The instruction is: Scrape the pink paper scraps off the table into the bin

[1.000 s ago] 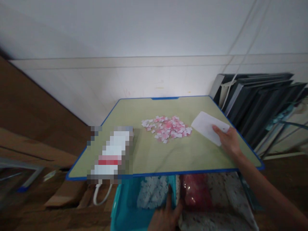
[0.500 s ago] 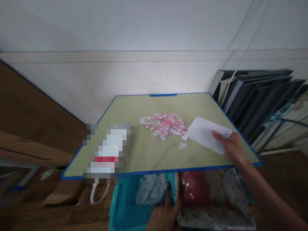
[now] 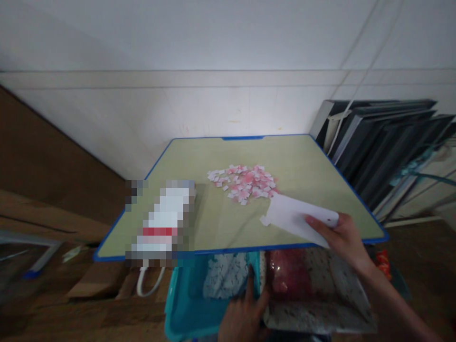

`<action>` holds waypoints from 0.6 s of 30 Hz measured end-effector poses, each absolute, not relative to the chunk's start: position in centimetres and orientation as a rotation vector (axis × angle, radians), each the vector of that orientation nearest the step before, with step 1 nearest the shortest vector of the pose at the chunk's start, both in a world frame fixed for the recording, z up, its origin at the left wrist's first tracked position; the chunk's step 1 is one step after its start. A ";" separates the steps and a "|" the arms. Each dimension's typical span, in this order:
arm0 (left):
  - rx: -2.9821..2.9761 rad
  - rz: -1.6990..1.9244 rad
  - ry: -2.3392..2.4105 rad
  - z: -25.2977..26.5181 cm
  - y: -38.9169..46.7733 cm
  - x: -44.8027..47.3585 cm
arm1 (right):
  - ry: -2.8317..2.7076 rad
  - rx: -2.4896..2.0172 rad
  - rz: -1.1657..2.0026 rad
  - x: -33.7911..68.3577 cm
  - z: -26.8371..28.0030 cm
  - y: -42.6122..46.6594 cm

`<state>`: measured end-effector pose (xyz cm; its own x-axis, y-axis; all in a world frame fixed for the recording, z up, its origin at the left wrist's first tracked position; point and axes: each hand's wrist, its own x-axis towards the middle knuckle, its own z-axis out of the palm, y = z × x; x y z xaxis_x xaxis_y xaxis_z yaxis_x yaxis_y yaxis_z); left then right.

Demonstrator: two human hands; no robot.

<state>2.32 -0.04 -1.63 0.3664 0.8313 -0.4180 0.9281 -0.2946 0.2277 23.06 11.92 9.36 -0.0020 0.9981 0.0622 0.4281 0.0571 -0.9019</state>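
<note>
My right hand (image 3: 344, 237) is closed on a white plastic scraper (image 3: 297, 213), a thin flat sheet with a small hole near the held end. The scraper's far edge rests on the table board, touching a loose paper scrap (image 3: 265, 220) and close to the pile of small pink and white paper pieces (image 3: 249, 183). Below the board's front edge, my left hand (image 3: 242, 316) grips the rim of a teal basin (image 3: 173, 308), thumb on the tray side and index finger along the inside. White paper bits (image 3: 226, 275) lie in that basin.
The pale table board (image 3: 228, 237) has a blue edge. A pixelated white object (image 3: 166, 216) lies on its left part. A stained tray (image 3: 338, 294) holding a red shiny bag (image 3: 288, 275) sits under the front edge. Dark panels (image 3: 388, 142) lean at the right wall.
My right hand has drawn the scraper toward me and slightly left, pushing against the loose scrap at the pile's near side. My left hand has stayed on the basin's rim.
</note>
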 end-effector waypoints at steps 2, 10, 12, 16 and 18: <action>2.223 -0.298 1.546 -1.6 -0.1 2.4 | -1.604 -1.452 0.952 22.0 9.4 11.5; 2.198 -0.314 1.515 -1.3 0.1 2.4 | -1.650 -1.371 1.027 18.1 9.0 10.6; 2.189 -0.328 1.516 -1.1 0.2 2.4 | -1.543 -1.403 1.019 18.0 8.7 10.6; 2.177 -0.346 1.518 -1.1 0.2 2.5 | -1.506 -1.407 1.104 17.5 8.4 10.4; 2.179 -0.330 1.521 -1.3 0.2 2.5 | -1.530 -1.381 1.187 17.0 8.4 10.2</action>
<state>2.46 0.20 -1.32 0.3602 0.8204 -0.4440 0.9307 -0.2835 0.2312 17.04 10.22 8.36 -0.1422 0.9883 -0.0547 0.2987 -0.0099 -0.9543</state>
